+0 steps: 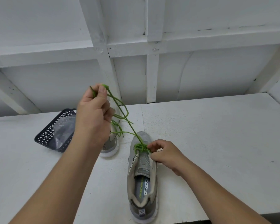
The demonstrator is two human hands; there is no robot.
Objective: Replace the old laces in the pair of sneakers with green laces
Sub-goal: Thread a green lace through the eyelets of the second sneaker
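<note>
Head view: left hand (94, 113) grip around green lace (120, 104), right hand (165, 154) pinching, seemingly, laces on "MEMORY FOAM" sneaker (142, 183).

The single head-worn wide-angle view looks forward and steeply down, close over the white table (200, 126), toward the white framed wall (136, 46) behind it.
</note>
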